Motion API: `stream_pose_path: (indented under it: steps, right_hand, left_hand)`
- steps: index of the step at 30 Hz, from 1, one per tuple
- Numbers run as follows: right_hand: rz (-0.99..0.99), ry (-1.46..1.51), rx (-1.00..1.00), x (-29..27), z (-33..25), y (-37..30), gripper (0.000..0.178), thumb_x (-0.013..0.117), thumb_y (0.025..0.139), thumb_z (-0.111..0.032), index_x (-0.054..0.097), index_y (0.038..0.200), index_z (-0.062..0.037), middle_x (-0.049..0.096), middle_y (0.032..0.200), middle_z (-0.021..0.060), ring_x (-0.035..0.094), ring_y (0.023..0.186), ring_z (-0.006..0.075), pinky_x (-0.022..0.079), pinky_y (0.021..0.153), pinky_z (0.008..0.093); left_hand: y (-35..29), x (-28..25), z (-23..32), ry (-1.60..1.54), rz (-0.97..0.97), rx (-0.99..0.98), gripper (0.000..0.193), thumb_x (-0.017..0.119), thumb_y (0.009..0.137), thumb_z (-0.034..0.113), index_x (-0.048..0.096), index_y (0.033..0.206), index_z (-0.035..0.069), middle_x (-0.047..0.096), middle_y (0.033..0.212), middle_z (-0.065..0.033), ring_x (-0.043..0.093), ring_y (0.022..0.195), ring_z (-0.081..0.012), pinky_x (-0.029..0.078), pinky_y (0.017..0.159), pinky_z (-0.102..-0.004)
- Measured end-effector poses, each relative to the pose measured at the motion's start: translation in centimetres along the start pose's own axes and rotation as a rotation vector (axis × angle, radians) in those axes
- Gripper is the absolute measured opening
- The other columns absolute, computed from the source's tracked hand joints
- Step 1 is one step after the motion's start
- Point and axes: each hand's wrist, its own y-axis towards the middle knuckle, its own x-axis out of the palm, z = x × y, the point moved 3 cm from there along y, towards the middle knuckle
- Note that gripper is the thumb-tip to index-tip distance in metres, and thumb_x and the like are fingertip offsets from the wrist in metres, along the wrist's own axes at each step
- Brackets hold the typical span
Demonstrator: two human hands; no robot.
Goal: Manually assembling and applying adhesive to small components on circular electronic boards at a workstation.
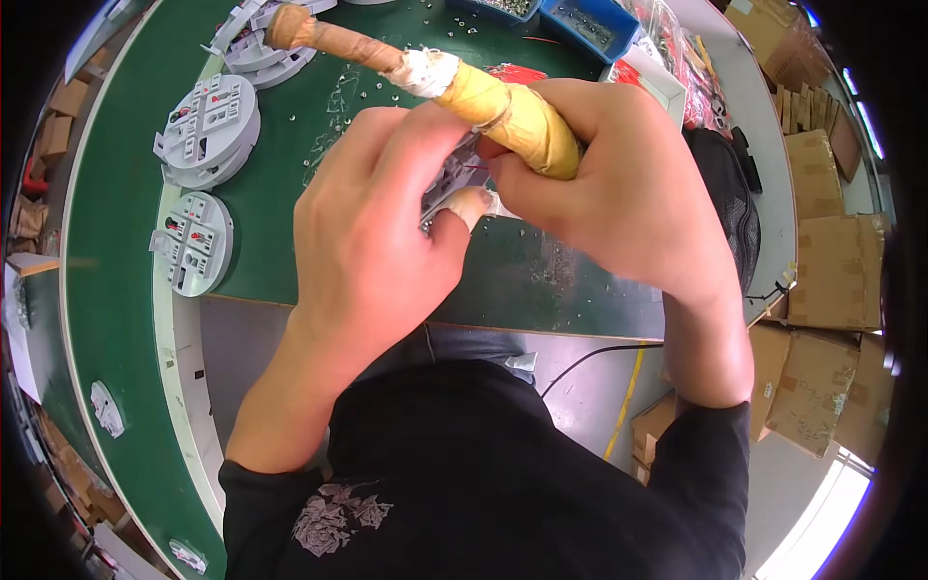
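My right hand (628, 184) is closed around the yellow tape-wrapped part of a rod-shaped tool (522, 121). The tool tilts up to the far left, past a white wrapping to a thin brown shaft with a knobbed end. Its other end is hidden in my hand. My left hand (367, 217) is curled beside it, gripping a grey plastic part (449, 184) mostly covered by my fingers. A thin red wire shows between the hands. One left fingertip wears a pale wrap (469, 205).
Round white plastic housings (208, 126) with small red and black pieces stand along the left on a green belt edge. Blue bins (590, 29) of small metal parts are at the back. Scattered nuts dot the green table (290, 256). A black bag (720, 193) lies right; cardboard boxes (836, 271) stand beyond.
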Motion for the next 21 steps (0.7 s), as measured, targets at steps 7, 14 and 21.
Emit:
stream_pose_path:
  steps: [7,14,21]
  right_hand:
    - [0.036,0.231,0.091,1.1,2.7,-0.2,0.016,0.070,0.085,-0.007,0.072,0.100,-0.0004,0.069,0.078,0.0030,0.059,0.070,0.0055,0.049,0.061,0.0243]
    - [0.326,0.042,-0.277,4.3,4.7,-2.1,0.029,0.077,0.074,-0.004,0.073,0.103,-0.0029,0.069,0.088,0.0104,0.067,0.074,0.0225,0.053,0.064,0.0316]
    - [0.445,-0.187,-0.399,2.8,4.9,-0.1,0.034,0.075,0.076,-0.001,0.074,0.109,-0.0065,0.066,0.095,0.0098,0.065,0.080,0.0211,0.053,0.062,0.0300]
  left_hand:
    - [0.0,1.2,-1.6,-0.184,0.087,-0.043,0.036,0.076,0.080,-0.001,0.065,0.113,0.005,0.068,0.097,-0.0090,0.068,0.082,-0.0199,0.055,0.069,-0.0321]
    - [0.4,1.9,-2.6,-0.694,0.031,-0.596,0.027,0.068,0.088,0.001,0.063,0.115,0.000,0.067,0.099,-0.0033,0.064,0.088,-0.0101,0.054,0.072,-0.0270]
    - [0.8,3.1,-5.0,-0.732,0.121,-0.544,0.033,0.072,0.084,0.002,0.065,0.116,0.003,0.065,0.105,-0.0068,0.062,0.097,-0.0151,0.051,0.085,-0.0316]
